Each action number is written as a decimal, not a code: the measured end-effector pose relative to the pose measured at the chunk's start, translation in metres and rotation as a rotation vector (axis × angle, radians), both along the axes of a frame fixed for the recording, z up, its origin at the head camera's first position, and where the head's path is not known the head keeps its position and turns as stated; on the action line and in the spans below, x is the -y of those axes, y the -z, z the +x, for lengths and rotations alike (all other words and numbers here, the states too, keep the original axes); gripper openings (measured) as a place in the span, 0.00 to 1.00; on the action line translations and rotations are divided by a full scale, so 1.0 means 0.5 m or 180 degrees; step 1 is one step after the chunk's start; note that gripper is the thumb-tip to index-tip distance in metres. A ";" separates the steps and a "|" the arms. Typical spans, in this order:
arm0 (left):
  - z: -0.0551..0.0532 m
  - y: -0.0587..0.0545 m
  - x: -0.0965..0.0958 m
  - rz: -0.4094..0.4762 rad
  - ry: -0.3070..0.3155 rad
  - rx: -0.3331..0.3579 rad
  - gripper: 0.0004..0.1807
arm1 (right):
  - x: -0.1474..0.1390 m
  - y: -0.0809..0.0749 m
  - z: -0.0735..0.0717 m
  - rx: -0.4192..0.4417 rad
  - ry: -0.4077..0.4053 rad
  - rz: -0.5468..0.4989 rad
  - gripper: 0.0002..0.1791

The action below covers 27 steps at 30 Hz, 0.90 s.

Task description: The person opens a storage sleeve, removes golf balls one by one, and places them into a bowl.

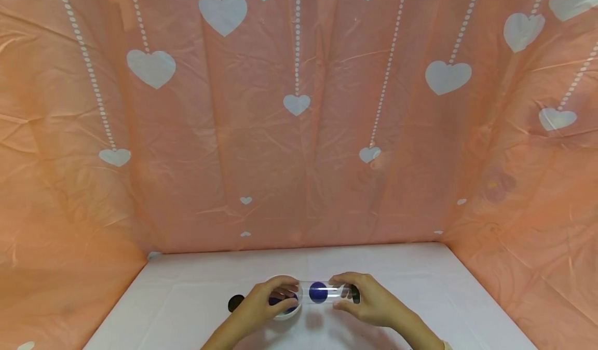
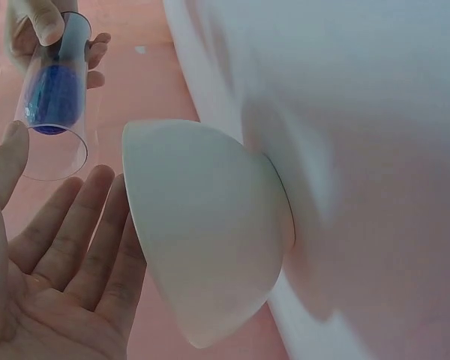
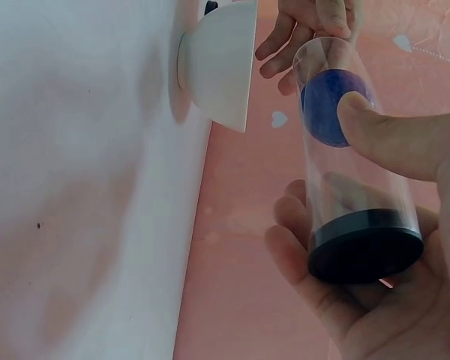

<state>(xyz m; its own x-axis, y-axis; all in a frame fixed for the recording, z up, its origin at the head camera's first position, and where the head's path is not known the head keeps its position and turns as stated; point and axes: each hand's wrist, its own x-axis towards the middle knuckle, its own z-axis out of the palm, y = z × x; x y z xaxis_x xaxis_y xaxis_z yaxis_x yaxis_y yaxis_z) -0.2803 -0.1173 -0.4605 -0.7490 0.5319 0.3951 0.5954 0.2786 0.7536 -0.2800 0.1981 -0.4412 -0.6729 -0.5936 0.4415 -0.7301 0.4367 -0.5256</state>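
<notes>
A clear tube [image 3: 319, 184] with a black cap [image 3: 366, 247] on one end lies sideways above the white table. My right hand [image 1: 371, 300] grips it near the capped end, thumb along the wall. Inside the tube sits a dark blue ball [image 1: 318, 292]. At the tube's uncapped mouth is my left hand [image 2: 67, 277], its fingers extended and spread, thumb tip right by the rim. Just beneath the left hand stands a white bowl [image 2: 210, 225], upright on the table. Something dark blue [image 1: 291, 297] shows inside the bowl, partly hidden by the left fingers.
A round black piece [image 1: 235, 302] lies on the table [image 1: 196, 277] left of the bowl. Orange-pink sheeting [image 1: 261, 158] printed with white hearts hangs behind the table and along both sides.
</notes>
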 end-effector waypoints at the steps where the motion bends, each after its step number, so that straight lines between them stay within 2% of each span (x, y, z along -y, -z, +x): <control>1: 0.000 0.000 -0.001 0.0015 0.0006 0.0007 0.19 | 0.000 0.000 0.000 -0.0012 -0.0004 0.0004 0.21; 10: 0.001 -0.007 -0.005 -0.0002 -0.0059 0.0254 0.16 | 0.002 -0.005 0.005 -0.0030 -0.0026 0.0038 0.21; 27: 0.004 -0.007 -0.005 0.0013 -0.0122 0.0189 0.16 | 0.001 0.000 0.001 -0.0038 -0.0092 0.0035 0.20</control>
